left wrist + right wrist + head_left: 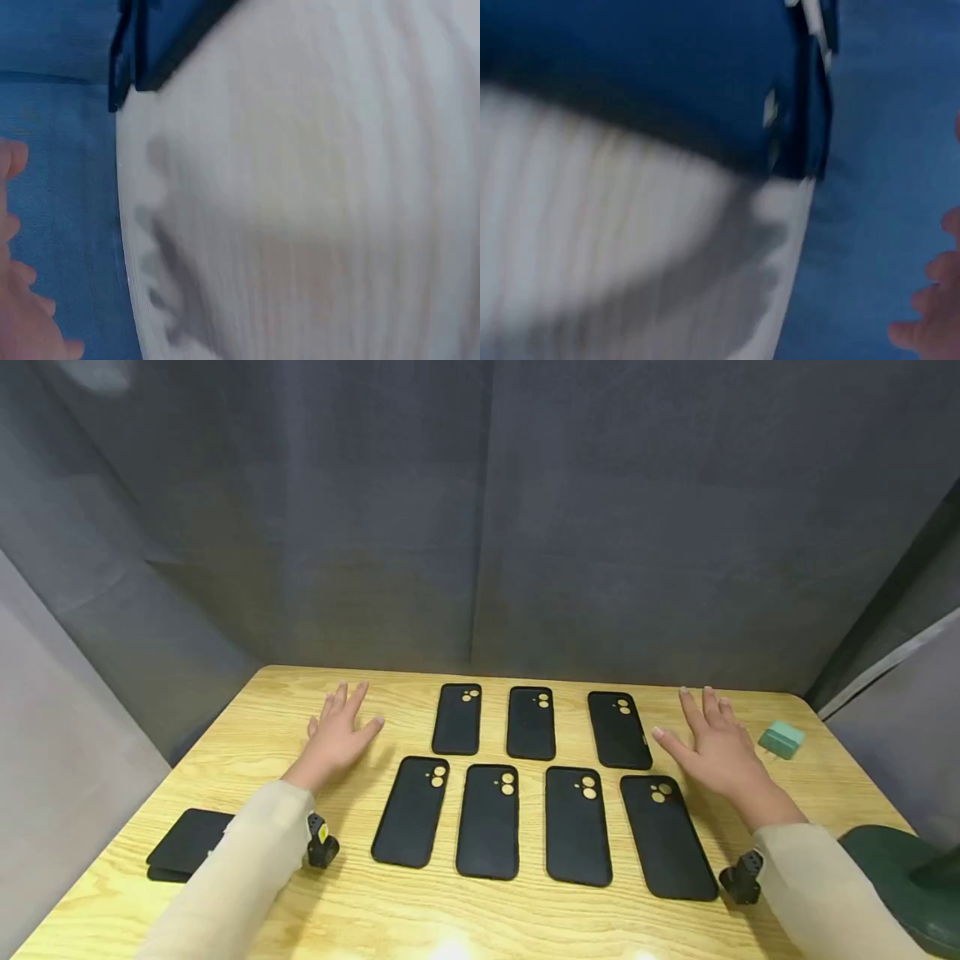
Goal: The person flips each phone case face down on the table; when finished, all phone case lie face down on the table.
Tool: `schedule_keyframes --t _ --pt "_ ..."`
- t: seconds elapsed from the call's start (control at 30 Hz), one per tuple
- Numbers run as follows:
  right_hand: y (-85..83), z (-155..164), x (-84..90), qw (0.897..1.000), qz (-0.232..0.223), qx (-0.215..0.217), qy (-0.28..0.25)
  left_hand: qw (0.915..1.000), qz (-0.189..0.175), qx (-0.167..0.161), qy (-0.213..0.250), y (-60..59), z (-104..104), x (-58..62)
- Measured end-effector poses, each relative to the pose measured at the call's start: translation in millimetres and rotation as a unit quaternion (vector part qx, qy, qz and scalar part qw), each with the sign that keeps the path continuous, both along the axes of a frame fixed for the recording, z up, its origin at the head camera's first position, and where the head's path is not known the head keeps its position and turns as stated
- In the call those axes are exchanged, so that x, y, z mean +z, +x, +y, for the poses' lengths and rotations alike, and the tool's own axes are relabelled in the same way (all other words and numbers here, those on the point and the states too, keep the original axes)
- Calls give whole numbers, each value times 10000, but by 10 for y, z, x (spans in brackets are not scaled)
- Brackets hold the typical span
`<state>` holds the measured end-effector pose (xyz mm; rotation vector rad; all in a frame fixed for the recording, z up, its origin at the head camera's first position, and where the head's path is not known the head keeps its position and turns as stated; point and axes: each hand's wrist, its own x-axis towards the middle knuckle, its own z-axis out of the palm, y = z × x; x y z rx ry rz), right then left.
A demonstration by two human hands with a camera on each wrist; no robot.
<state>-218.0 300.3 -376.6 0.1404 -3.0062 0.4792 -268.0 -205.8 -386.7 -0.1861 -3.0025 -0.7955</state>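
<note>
Seven black phone cases (517, 781) are lying face down on the wooden table (247, 727), three in a far row at 12 o'clock and four in a near row toward 6 o'clock. At 9 o'clock of the far row, the left hand (339, 731) is hovering over or resting on bare wood with its fingers spread straight, gripping nothing; I cannot tell whether it touches. At 3 o'clock, the right hand (712, 745) is lying likewise flat and wide, just beside the far right case (618, 729). A small stack of cases (187, 843) is sitting at 8 o'clock by the left sleeve. A green block (781, 740) is sitting at 3 o'clock, beyond the right hand. Both wrist views are blurring badly.
</note>
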Motion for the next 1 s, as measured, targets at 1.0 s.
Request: schedule_keyframes --t 1.0 --pt "-407 -1732 -172 9739 134 1010 -2029 9735 8 452 2243 -433 645 -7"
